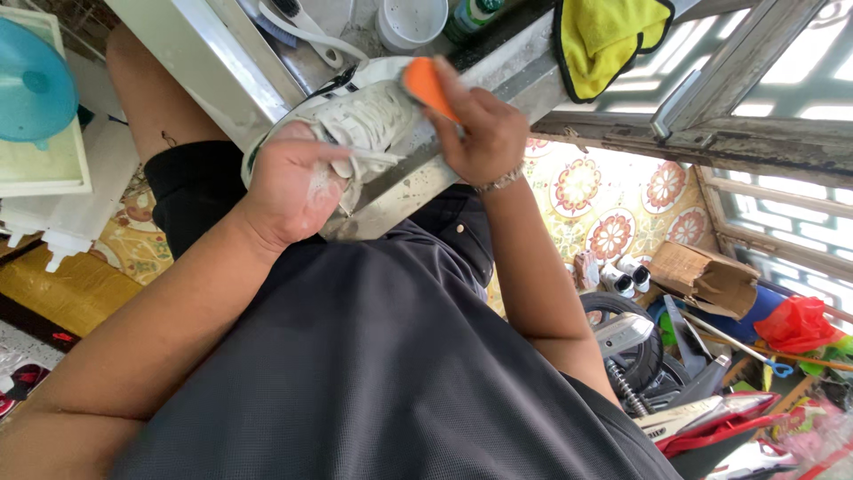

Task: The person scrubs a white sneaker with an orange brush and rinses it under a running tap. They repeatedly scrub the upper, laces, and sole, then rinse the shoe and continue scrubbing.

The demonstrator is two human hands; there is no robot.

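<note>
Gripping the white sneaker (355,124), the left hand (289,182) steadies it, toe upper-right; right hand (480,124) clasps an orange brush (426,84).

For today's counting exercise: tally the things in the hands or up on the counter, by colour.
White: 3 – shoe, cup, brush
Orange: 1 – scrubber
Yellow: 1 – cloth
Green: 1 – bottle
Total: 6

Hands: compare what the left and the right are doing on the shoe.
The left hand grips the white shoe from the side, fingers curled among the laces; the right hand does not hold the shoe but an orange brush set against its upper. The right wrist wears a bracelet; the left is bare. Both work over the metal sink edge.
</note>
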